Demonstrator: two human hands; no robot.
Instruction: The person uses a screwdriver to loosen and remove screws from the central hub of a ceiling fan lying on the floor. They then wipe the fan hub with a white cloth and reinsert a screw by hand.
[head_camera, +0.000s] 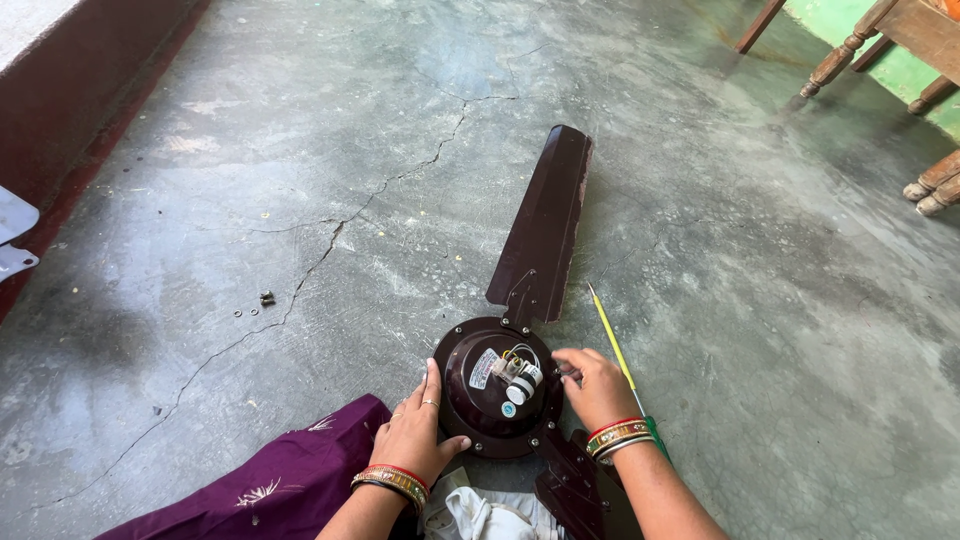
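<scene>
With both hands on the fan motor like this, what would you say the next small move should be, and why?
Probably pick up the yellow screwdriver beside the right hand: that hand's fingertips rest at the rim of the motor housing, where screws sit, while the left hand steadies it. One blade remains attached.

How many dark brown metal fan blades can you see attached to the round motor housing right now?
2. One dark brown fan blade stretches away from the round motor housing across the concrete floor; a second blade runs toward the person, partly cut off by the frame edge. Others may be hidden.
</scene>
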